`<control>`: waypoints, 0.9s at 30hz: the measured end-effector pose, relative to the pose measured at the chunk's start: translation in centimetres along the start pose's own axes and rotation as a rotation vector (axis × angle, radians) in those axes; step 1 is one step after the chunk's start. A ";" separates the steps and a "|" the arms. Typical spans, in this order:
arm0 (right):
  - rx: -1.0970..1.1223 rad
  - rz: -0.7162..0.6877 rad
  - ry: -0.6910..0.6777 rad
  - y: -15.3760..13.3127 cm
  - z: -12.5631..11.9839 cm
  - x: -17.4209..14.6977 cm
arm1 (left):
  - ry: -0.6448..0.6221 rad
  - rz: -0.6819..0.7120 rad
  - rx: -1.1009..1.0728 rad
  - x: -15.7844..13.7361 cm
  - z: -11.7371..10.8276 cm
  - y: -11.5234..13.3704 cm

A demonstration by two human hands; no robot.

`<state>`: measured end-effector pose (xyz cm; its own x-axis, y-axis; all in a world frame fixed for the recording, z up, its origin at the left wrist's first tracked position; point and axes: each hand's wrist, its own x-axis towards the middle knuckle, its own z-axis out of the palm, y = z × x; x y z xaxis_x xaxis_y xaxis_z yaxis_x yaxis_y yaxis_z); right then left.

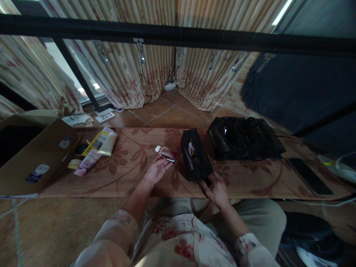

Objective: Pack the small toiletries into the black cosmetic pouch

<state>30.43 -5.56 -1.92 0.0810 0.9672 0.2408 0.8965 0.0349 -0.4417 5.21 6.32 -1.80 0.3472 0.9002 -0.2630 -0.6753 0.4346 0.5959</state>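
My left hand (156, 170) is closed on a small flat bottle (167, 153) with a white cap and dark reddish contents. The bottle lies tilted across my fingertips, just above the table and left of a black organizer bag (187, 157). My right hand (216, 191) grips the near end of that bag, thumb and fingers at its bottom corner. Through the bag's open top show several slim items (194, 152), too dim to name. Beyond it, to the right, stands a larger black organizer bag (244, 139) with several compartments; its contents are dark.
On the left, squeeze tubes (108, 144) and small jars (74, 164) sit beside a cardboard box (36, 163). A phone (310, 176) lies at the right on the patterned tablecloth (130, 178). A black metal bar (178, 35) crosses before the curtains (125, 74).
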 end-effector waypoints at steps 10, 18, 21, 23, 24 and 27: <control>-0.016 -0.004 -0.005 0.3 0.2 0.0 | -0.031 -0.002 0.011 -0.1 0.0 0.0; -0.026 -0.026 0.007 0.5 0.4 0.0 | -0.067 -0.005 0.028 -0.2 0.1 0.1; -0.011 -0.020 0.004 0.5 0.4 -0.1 | -0.072 -0.002 0.033 -0.3 0.2 0.1; -0.006 -0.019 0.005 0.5 0.4 -0.1 | -0.072 -0.001 0.036 -0.3 0.3 0.2; -0.006 -0.020 0.009 0.5 0.4 -0.1 | -0.073 -0.001 0.037 -0.3 0.3 0.2; -0.011 -0.024 0.017 0.4 0.3 0.0 | -0.075 0.001 0.037 -0.4 0.3 0.2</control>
<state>30.64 -5.52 -2.38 0.0666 0.9617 0.2658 0.9031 0.0552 -0.4258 5.17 6.04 -1.38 0.3955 0.8951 -0.2059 -0.6517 0.4314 0.6239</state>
